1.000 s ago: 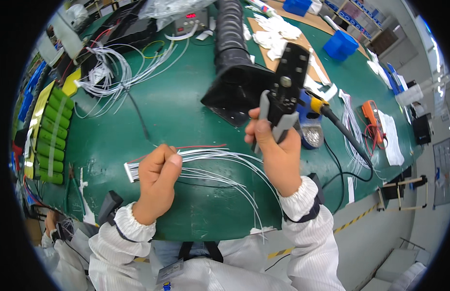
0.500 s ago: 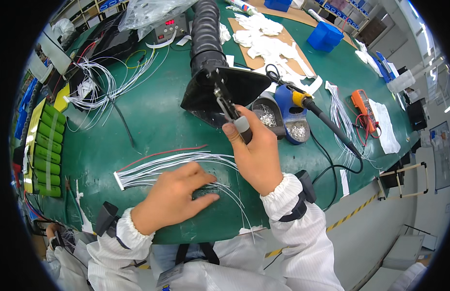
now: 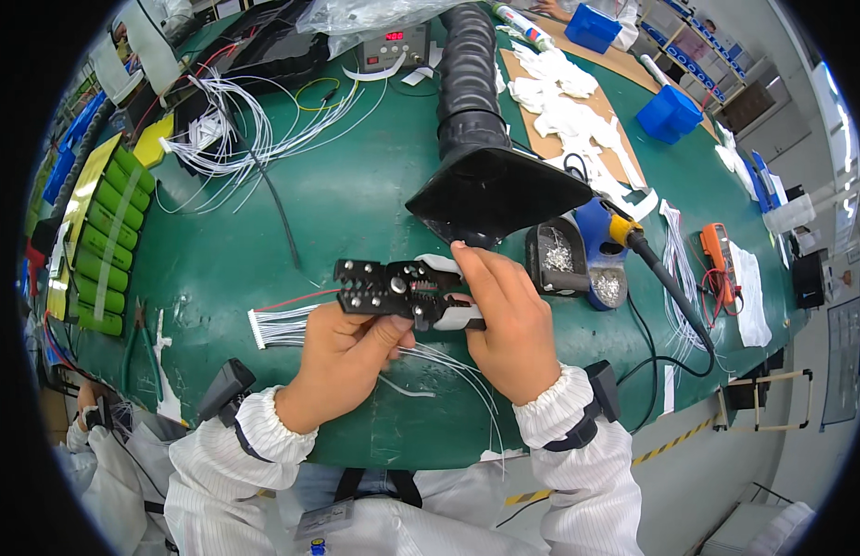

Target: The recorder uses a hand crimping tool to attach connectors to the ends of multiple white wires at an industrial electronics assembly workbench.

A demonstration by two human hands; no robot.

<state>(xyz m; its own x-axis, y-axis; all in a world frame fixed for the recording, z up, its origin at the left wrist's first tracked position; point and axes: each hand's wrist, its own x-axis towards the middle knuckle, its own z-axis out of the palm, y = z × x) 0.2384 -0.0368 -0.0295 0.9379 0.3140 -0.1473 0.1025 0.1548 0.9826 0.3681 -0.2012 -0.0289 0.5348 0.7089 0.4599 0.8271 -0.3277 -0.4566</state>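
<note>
My right hand [image 3: 513, 324] is wrapped round the grey grips of a black wire stripper [image 3: 399, 285]. The tool lies crosswise, its jaws pointing left and its handles spread. Just below the jaws my left hand [image 3: 342, 361] is closed, thumb and fingers pinching a white wire; the tool partly hides the fingertips. Under this hand runs a wire bundle [image 3: 453, 360], mostly white with one red wire, from a white connector [image 3: 257, 329] at left. The loose ends fan out to the right, toward the table's front edge. A short wire [image 3: 407, 387] curves below the left hand.
A black fume-extractor hood [image 3: 499, 190] hangs beyond my hands. To the right are a soldering iron [image 3: 657, 264] in its blue stand, an orange multimeter [image 3: 717, 255] and another wire bundle [image 3: 675, 264]. Green battery cells [image 3: 110, 241] and green-handled pliers [image 3: 140, 347] are at left.
The wire stripper has swung from pointing away to lying crosswise, and come down to the wires. My left hand has gone from loosely spread over the bundle to a pinch beside the tool.
</note>
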